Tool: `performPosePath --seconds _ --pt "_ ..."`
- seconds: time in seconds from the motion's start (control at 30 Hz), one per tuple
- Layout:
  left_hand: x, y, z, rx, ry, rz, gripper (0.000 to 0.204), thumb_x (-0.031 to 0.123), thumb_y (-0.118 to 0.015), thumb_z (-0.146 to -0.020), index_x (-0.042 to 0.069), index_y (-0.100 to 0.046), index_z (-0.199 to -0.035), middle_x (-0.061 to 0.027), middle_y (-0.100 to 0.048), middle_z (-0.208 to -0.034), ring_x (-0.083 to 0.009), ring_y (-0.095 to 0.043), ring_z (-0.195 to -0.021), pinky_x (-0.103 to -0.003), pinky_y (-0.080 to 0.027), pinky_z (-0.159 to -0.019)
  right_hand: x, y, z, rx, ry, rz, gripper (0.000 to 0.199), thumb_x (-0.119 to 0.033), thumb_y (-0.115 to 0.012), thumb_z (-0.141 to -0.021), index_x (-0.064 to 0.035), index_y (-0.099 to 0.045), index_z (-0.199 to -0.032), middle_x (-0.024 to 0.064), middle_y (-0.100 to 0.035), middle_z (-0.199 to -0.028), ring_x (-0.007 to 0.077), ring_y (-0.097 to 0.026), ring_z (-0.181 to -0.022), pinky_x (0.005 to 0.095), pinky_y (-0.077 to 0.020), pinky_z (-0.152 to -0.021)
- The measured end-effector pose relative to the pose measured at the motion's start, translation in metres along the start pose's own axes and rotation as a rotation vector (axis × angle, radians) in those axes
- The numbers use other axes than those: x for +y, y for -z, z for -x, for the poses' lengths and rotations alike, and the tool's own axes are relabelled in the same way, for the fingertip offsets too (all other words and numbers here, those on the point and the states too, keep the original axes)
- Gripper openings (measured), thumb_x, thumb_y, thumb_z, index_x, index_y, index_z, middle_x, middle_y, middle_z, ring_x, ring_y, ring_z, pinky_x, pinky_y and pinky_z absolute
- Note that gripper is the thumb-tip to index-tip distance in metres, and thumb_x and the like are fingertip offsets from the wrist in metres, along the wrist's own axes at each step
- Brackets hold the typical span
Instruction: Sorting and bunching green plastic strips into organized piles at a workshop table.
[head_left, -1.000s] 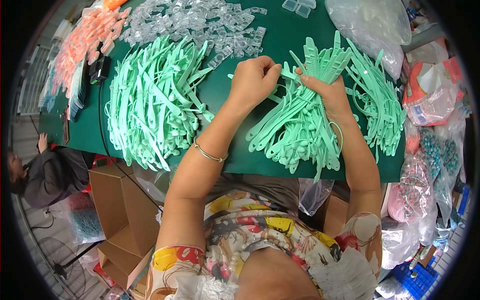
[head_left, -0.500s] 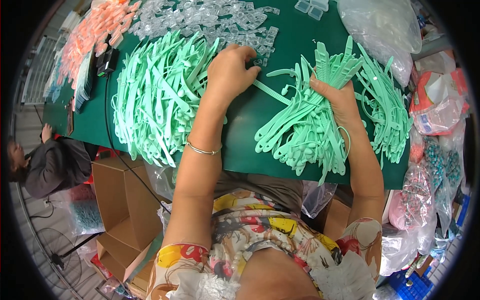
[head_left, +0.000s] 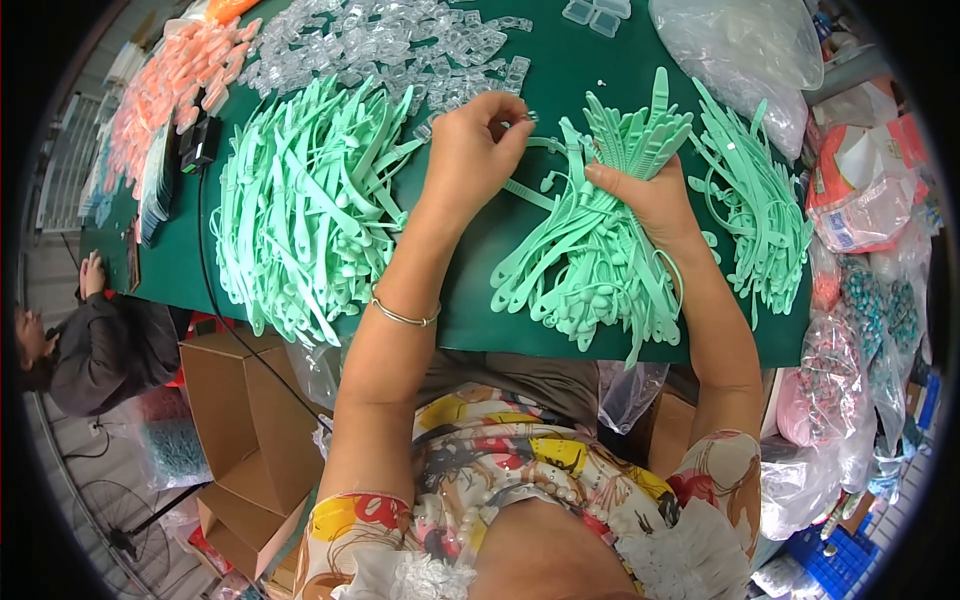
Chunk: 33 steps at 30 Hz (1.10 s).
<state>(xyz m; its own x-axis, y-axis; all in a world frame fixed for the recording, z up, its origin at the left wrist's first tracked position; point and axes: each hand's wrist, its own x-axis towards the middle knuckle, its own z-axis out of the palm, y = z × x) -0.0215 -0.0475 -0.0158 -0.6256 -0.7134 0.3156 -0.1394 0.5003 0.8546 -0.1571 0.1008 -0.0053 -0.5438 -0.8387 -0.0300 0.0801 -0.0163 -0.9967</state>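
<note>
My left hand (head_left: 480, 150) is closed in a pinch, thumb against index finger, with a bit of a small clear plastic piece (head_left: 532, 117) showing at the fingertips. In my right hand (head_left: 655, 195) is a bundle of mint-green ridged plastic straps (head_left: 590, 250), gripped near the top. Their ridged ends fan out above the thumb and the rounded ends hang below. One strap reaches leftward from the bundle, close to my left hand. Left of my left forearm lies a large pile of the same straps (head_left: 300, 210). A smaller strap pile (head_left: 755, 200) rests beyond my right hand.
Clear plastic pieces (head_left: 370, 45) are heaped at the far side of the green table (head_left: 465, 310), beside orange pieces (head_left: 175, 80). A black cable (head_left: 205, 250) crosses the left part. Plastic bags (head_left: 745, 60) lie far right. A person (head_left: 110, 340) sits at left, near an open cardboard box (head_left: 235, 400).
My left hand has shifted slightly right and its fingertips have closed on a small clear piece that lay on the table. My right hand still holds the bundle.
</note>
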Motion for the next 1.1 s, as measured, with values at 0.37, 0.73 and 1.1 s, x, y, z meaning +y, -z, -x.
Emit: performPosePath --seconds 0.37,0.73,1.1 --pt "0.008 -0.012 0.003 0.05 -0.285 -0.091 0.015 0.0 -0.067 -0.073 0.003 -0.065 -0.088 -0.0056 -0.066 -0.077 -0.0102 -0.059 -0.058 -0.022 -0.045 -0.051 0.004 0.0 -0.002 -0.06 0.106 0.122 0.031 -0.007 -0.074 -0.072 -0.0001 -0.062 -0.1 0.0029 -0.064 -0.088 0.0093 -0.058 -0.076 0.025 -0.0469 -0.069" --pt "0.014 -0.016 0.008 0.043 -0.406 -0.312 0.02 0.001 -0.066 -0.07 0.004 -0.064 -0.09 -0.0086 -0.064 -0.08 -0.0161 -0.06 -0.056 -0.027 -0.047 -0.051 0.006 0.003 -0.005 -0.075 0.155 0.301 0.031 -0.008 -0.074 -0.071 -0.0006 -0.063 -0.099 0.003 -0.065 -0.087 0.0093 -0.059 -0.077 0.0251 -0.0471 -0.07" --pt "0.011 -0.011 0.0 -0.321 0.533 0.808 0.017 0.013 -0.064 -0.082 -0.002 -0.06 -0.088 -0.0037 -0.06 -0.076 -0.0076 -0.053 -0.056 -0.02 -0.042 -0.05 0.008 0.002 -0.004 -0.07 0.202 0.304 0.029 -0.006 -0.073 -0.072 -0.0001 -0.062 -0.097 0.0029 -0.065 -0.088 0.0088 -0.058 -0.076 0.0242 -0.0464 -0.069"
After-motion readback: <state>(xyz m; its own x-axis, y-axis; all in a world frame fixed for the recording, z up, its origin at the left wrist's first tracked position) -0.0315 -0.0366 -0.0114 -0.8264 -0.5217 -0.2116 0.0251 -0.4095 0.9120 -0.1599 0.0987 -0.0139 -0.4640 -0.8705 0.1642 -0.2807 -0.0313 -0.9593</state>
